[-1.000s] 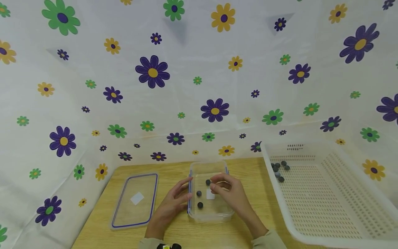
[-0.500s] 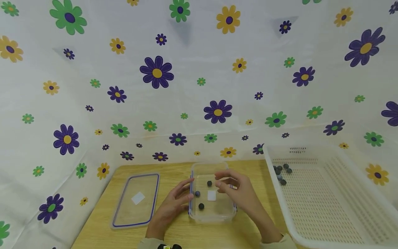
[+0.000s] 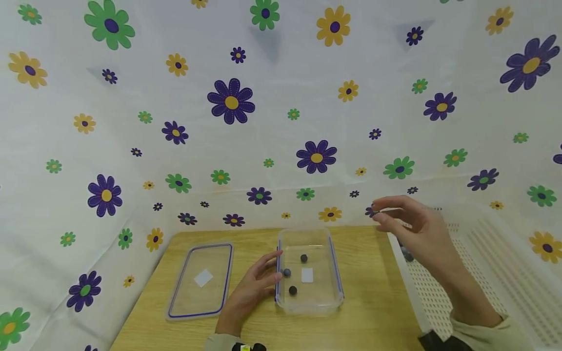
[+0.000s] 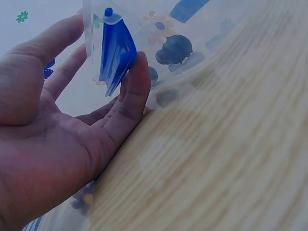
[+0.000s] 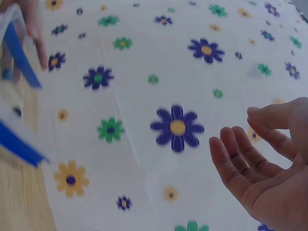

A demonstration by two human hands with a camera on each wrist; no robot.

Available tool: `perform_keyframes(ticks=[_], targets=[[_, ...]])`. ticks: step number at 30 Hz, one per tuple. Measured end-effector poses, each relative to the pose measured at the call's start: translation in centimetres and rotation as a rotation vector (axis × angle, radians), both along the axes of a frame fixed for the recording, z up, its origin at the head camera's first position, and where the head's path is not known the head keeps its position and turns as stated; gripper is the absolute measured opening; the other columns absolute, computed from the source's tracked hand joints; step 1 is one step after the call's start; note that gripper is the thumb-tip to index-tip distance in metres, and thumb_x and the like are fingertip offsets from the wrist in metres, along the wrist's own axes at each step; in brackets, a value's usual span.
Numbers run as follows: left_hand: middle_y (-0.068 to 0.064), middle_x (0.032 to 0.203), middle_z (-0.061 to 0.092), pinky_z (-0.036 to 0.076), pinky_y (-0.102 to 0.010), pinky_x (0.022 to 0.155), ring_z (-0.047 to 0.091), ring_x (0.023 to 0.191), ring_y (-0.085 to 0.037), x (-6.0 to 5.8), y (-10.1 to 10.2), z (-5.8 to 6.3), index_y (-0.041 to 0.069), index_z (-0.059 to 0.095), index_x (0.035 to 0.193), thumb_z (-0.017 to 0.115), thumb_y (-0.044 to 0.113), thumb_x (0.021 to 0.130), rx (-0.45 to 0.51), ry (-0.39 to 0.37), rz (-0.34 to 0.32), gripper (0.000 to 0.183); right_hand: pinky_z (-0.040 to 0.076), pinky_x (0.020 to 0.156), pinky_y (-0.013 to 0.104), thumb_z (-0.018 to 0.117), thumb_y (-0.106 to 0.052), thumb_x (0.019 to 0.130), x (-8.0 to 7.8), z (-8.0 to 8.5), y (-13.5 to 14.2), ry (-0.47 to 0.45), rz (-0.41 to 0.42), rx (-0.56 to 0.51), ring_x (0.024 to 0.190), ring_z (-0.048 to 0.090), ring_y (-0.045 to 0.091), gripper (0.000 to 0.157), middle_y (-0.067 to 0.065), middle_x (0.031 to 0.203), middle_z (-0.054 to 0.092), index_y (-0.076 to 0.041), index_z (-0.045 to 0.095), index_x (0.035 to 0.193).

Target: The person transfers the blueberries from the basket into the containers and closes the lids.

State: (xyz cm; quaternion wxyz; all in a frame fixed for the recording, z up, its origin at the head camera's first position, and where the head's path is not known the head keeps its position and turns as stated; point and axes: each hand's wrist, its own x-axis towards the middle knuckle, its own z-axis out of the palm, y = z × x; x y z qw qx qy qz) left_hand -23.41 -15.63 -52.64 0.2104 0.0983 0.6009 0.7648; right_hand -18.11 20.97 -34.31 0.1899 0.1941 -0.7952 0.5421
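A clear plastic container (image 3: 309,308) with blue side latches stands on the table, with three small dark round balls (image 3: 304,258) and a white square patch inside. Along its left side rests my left hand (image 3: 251,287), the fingertips touching the wall. In the left wrist view a finger lies against the raised blue latch (image 4: 115,53). Raised over the left edge of the white basket (image 3: 408,292) is my right hand (image 3: 421,239). Its thumb and fingers are apart, and the right wrist view shows nothing between them. The hand partly hides the dark balls (image 3: 407,254) in the basket.
A clear lid (image 3: 186,292) with a blue seal lies flat on the left of the table (image 3: 369,312). Behind everything hangs a white flower-patterned sheet (image 3: 272,136). The basket takes up the right side, and its wall rises higher than the container.
My right hand has left the space over the container and moved right and up to the basket. The left hand stays by the container's side. The view has turned slightly right-to-left.
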Motion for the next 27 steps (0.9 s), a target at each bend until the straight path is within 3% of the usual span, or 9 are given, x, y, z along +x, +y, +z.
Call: perform_keyframes(ticks=[4, 9, 18, 24, 27], targets=[[-0.020, 0.162, 0.032, 0.052, -0.049, 0.097, 0.052, 0.131, -0.034, 0.1, 0.3, -0.2, 0.017, 0.041, 0.158, 0.066, 0.008, 0.100, 0.000, -0.010, 0.001, 0.064, 0.056, 0.081, 0.018, 0.065, -0.005, 0.101, -1.3, -0.2, 3.0, 0.021, -0.066, 0.061, 0.101, 0.069, 0.004, 0.029, -0.004, 0.121, 0.068, -0.003, 0.064, 0.130], [-0.021, 0.161, 0.032, 0.052, -0.050, 0.097, 0.051, 0.131, -0.034, 0.3, 0.5, -0.3, 0.017, 0.039, 0.158, 0.067, 0.009, 0.100, 0.001, -0.014, 0.003, 0.065, 0.056, 0.079, 0.018, 0.063, -0.008, 0.102, -3.2, -1.0, 5.7, -0.023, -0.088, 0.059, 0.098, 0.070, 0.003, 0.027, -0.005, 0.118, 0.068, -0.004, 0.065, 0.129], [-0.020, 0.161, 0.032, 0.052, -0.051, 0.098, 0.050, 0.133, -0.034, 0.0, 0.2, -0.2, 0.018, 0.041, 0.158, 0.064, 0.008, 0.101, -0.008, -0.001, 0.004, 0.062, 0.058, 0.076, 0.020, 0.063, -0.012, 0.103, -6.5, -4.4, 8.6, -0.110, -0.083, 0.064, 0.096, 0.068, -0.002, 0.034, -0.007, 0.117, 0.065, 0.005, 0.058, 0.132], [-0.020, 0.161, 0.032, 0.053, -0.050, 0.096, 0.051, 0.132, -0.033, -0.1, 0.2, -0.1, 0.020, 0.043, 0.157, 0.065, 0.009, 0.101, -0.015, -0.001, 0.008, 0.061, 0.058, 0.075, 0.020, 0.060, -0.019, 0.105, -7.7, -6.6, 10.5, -0.208, -0.117, 0.152, 0.092, 0.061, -0.007, 0.043, 0.027, 0.127, 0.060, 0.010, 0.053, 0.137], [-0.020, 0.161, 0.033, 0.053, -0.050, 0.096, 0.052, 0.131, -0.033, 0.1, 0.2, -0.2, 0.020, 0.044, 0.156, 0.065, 0.009, 0.101, -0.011, -0.008, 0.013, 0.061, 0.057, 0.075, 0.021, 0.059, -0.023, 0.106, -8.0, -7.6, 11.4, -0.271, -0.120, 0.175, 0.093, 0.060, -0.004, 0.049, 0.035, 0.131, 0.055, 0.011, 0.049, 0.140]])
